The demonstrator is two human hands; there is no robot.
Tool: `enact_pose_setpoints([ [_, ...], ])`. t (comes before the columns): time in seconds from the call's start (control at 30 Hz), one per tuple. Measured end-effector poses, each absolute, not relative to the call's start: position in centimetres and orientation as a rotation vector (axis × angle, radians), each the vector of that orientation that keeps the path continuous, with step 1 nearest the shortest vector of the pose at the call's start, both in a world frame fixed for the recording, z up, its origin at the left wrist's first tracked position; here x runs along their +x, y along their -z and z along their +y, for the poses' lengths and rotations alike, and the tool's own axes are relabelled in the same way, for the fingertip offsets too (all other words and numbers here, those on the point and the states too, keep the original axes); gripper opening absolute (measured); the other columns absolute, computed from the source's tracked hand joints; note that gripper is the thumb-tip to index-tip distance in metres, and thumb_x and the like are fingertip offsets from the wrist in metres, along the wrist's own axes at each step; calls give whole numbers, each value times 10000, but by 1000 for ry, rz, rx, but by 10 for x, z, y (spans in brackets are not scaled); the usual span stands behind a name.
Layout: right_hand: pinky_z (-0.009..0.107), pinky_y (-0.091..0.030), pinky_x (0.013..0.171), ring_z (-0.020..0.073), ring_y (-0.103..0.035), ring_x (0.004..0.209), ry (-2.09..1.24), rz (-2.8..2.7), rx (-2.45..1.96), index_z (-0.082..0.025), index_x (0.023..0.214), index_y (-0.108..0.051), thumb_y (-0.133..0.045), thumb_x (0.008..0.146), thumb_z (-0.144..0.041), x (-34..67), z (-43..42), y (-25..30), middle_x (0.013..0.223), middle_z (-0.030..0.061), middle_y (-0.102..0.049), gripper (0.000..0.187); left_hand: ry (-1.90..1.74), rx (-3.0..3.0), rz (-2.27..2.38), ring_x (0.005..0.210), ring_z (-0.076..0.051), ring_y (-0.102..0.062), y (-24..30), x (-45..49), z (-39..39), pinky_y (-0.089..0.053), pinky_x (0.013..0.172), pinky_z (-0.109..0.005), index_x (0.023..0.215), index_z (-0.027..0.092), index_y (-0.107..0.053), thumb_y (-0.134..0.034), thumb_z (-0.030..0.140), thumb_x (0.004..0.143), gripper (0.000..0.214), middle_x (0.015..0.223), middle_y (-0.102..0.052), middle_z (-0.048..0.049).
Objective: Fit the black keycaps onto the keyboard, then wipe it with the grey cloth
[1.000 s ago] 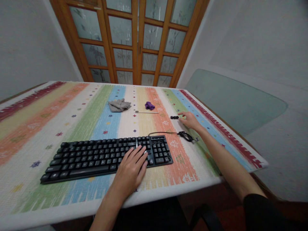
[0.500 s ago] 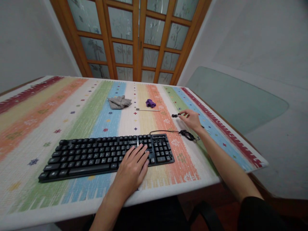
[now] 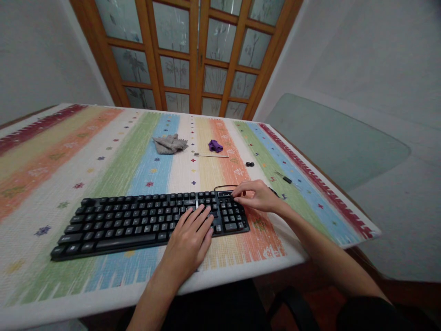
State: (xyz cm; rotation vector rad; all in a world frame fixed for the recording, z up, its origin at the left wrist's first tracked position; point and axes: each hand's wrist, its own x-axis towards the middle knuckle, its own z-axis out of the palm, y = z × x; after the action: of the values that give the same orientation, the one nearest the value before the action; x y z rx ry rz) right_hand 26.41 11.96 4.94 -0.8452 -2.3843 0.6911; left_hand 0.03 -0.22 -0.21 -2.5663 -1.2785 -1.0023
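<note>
The large tabletop (image 3: 103, 151), covered with a woven cloth in red, orange, green, blue and white stripes, carries everything. Near its near edge lies the long black plastic computer keyboard (image 3: 138, 218). Its long axis runs roughly along that edge, a little askew, so the end toward the right edge sits slightly farther from the person than the other end. The number pad is at that right end and the space-bar row faces the person.

The left hand (image 3: 188, 241) rests flat on the keys just left of the number pad, with its fingers stretched out, lying loosely side by side and gripping nothing.

The right hand (image 3: 257, 196) has changed most. A moment ago it was reaching toward the small black piece (image 3: 250, 164) out toward the right edge. Now it has drawn back to the far right corner of the keyboard, with its fingers (image 3: 237, 196) bunched over the top of the number pad. I cannot tell whether they pinch something or merely touch the keys. Both hands are now at the keyboard, and the black piece lies alone, well apart from them.

A crumpled grey cloth (image 3: 169, 144) lies toward the far edge. The thin black cable (image 3: 223, 187) loops out from the keyboard's far side by the right hand. A small purple crumpled object (image 3: 215, 146) sits right of the cloth, with a thin metal rod (image 3: 211, 156) just in front of it. A short black stick-like object (image 3: 286, 179) lies nearer the right edge.
</note>
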Motion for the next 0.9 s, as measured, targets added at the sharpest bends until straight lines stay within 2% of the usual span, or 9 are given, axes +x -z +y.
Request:
enact_pose_setpoints([
  [0.23, 354, -567, 764, 189, -687, 824, -478, -2475, -775, -221, 906, -757, -640, 931, -231, 261, 116, -48, 896, 45, -765, 120, 1005, -2562, -1274, 1334, -278, -572, 1, 0, -2, -480, 1108, -518, 1258, 124, -659, -454, 207, 1018, 326, 1381, -656, -127],
  [0.43, 407, -570, 744, 225, -646, 830, -190, -2505, -723, -227, 909, -772, -569, 974, -221, 257, 98, -47, 935, 63, -773, 214, 1010, -2550, -1260, 1328, -272, -578, 2, 0, -1, -479, 1112, -507, 1264, 133, -652, -457, 205, 1017, 323, 1384, -654, -119],
  [0.63, 482, -552, 856, 265, -643, 909, 154, -2493, -865, -194, 950, -772, -515, 1007, -229, 248, 73, -33, 1039, 87, -768, 266, 1011, -2563, -1278, 1329, -274, -576, 2, 1, -2, -475, 1111, -522, 1273, 137, -651, -451, 200, 1019, 329, 1376, -659, -125],
  [0.9, 437, -538, 852, 248, -621, 893, 124, -2420, -830, -166, 935, -738, -509, 1011, -204, 243, 73, -27, 958, 100, -747, 244, 998, -2563, -1253, 1319, -278, -584, 2, 0, -1, -482, 1101, -520, 1268, 127, -649, -458, 200, 1019, 322, 1374, -660, -128],
])
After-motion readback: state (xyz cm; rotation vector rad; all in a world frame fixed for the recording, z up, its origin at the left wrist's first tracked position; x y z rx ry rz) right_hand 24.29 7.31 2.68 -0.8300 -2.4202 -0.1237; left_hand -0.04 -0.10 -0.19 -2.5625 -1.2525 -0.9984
